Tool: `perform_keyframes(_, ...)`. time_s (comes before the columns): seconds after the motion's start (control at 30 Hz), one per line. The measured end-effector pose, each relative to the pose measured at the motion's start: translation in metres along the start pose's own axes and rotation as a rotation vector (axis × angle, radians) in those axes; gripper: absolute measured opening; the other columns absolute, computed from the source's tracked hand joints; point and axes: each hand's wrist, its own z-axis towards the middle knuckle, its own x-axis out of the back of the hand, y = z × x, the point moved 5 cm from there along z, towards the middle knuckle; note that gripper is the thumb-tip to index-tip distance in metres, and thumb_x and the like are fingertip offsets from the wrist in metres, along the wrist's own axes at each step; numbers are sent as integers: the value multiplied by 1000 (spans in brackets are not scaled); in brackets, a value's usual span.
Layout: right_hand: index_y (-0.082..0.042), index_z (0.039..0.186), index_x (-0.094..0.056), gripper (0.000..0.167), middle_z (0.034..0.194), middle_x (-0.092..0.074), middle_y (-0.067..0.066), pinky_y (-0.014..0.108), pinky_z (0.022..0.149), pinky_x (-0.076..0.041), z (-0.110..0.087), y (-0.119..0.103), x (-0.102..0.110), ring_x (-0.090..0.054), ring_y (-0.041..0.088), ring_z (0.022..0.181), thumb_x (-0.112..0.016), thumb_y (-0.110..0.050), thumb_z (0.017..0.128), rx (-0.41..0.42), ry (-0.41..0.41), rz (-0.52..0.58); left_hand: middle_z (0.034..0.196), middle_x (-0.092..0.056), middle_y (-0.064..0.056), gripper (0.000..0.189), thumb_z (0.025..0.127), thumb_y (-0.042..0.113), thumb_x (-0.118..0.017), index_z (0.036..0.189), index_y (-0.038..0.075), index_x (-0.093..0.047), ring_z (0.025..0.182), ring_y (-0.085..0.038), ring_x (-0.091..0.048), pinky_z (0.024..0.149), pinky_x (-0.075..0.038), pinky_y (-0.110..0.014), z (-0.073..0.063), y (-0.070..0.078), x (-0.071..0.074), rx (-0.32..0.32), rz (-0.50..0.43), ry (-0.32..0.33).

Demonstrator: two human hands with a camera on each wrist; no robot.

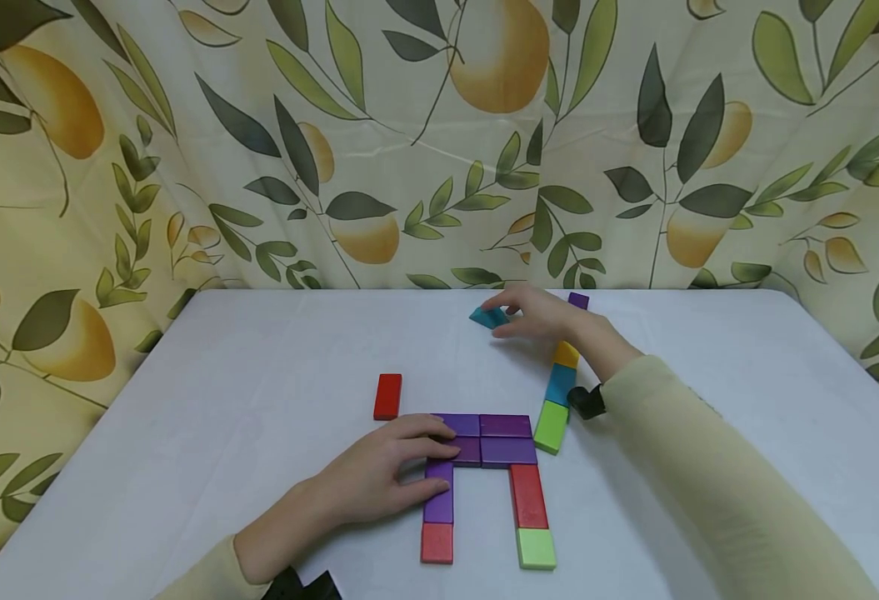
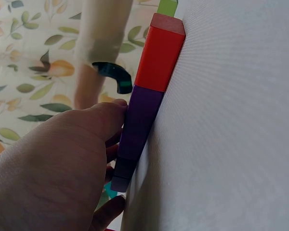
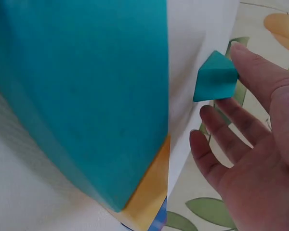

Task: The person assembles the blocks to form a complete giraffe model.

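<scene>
Between thumb and fingers, my right hand [image 1: 535, 317] pinches a teal triangular block [image 1: 488, 317] near the table's far edge. The right wrist view shows the same teal block [image 3: 216, 79] at the thumb tip, the lower fingers loosely bent. My left hand [image 1: 382, 468] rests with fairly straight fingers on the left side of several purple blocks [image 1: 506, 452], partly covering them. Its thumb touches a purple upright block [image 1: 440, 500], which ends in a red block [image 1: 437, 543]. Opposite, a red block [image 1: 529, 497] meets a light green block [image 1: 536, 549].
A slanted row of green [image 1: 551, 427], blue [image 1: 561, 384] and yellow [image 1: 566, 354] blocks runs up beneath my right forearm, which hides part of it. A purple block [image 1: 578, 300] shows beyond. One red block [image 1: 388, 396] lies apart at left. Patterned cloth [image 1: 439, 167] hangs behind.
</scene>
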Motion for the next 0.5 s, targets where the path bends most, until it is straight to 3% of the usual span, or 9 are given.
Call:
perform_keyframes(0.33, -7, 116, -70, 21, 121, -65, 11, 48, 100, -48, -1, -4, -5, -58, 32, 113, -69, -5, 95, 30, -1, -7, 139, -56, 7, 36, 95, 30, -73, 128, 17, -71, 136, -11, -43, 111, -39, -32, 0, 0, 0, -3, 14, -3)
perform_keyframes(0.5, -6, 114, -70, 17, 114, -67, 7, 47, 100, -48, -5, -8, -5, -60, 29, 109, -64, -5, 98, 66, -44, -3, 139, -56, 6, 36, 94, 29, -74, 128, 16, -72, 136, -11, -44, 111, -39, -32, 0, 0, 0, -8, 5, 0)
